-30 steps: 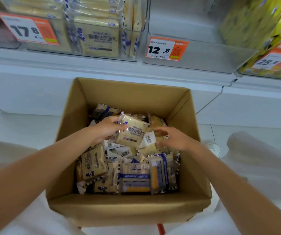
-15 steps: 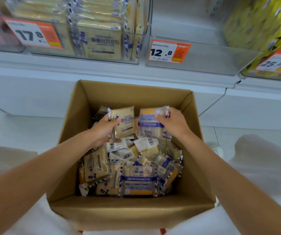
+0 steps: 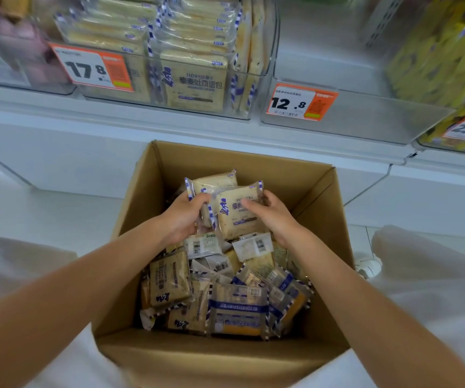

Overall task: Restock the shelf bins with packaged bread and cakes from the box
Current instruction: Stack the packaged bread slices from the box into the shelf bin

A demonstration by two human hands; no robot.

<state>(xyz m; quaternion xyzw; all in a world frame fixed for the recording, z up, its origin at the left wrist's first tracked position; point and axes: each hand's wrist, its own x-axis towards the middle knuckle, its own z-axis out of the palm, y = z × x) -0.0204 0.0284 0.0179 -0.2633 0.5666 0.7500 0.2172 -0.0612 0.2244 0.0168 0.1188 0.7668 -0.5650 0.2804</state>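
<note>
Reaches into the cardboard box (image 3: 318, 197) with both hands, low in front of the shelf (image 3: 57, 119). Grips a pair of packets (image 3: 235, 217) of sliced bread, upright and overlapping, just above the loose pile (image 3: 225, 292) at the far end of the box. Curls the left hand (image 3: 182, 217) round the pair's left edges. Clamps the right hand (image 3: 274, 217) on the right side, thumb laid across the printed face of the front packet. Has not yet lifted the pair clear of the box rim.

Faces 3 clear bins up on the shelf. Finds the left bin (image 3: 141, 79), behind the 17.8 tag (image 3: 97, 67), already stacked high with bread of the same print as the front packet in hand, so probably aims this pair there, into whatever room is left on top. Finds the middle bin (image 3: 366, 119), behind the 12.8 tag (image 3: 301, 103), bare as far as can be seen, so likely still to be filled, perhaps with the blue-banded cakes (image 3: 238, 309) at the near end of the box. Finds the right bin (image 3: 436, 51) crammed with yellow packs and seemingly in no need.

Looks underway but far from finished. Still has a deep jumble in the box to sort and shelve, some packets face up, some barcode up.
</note>
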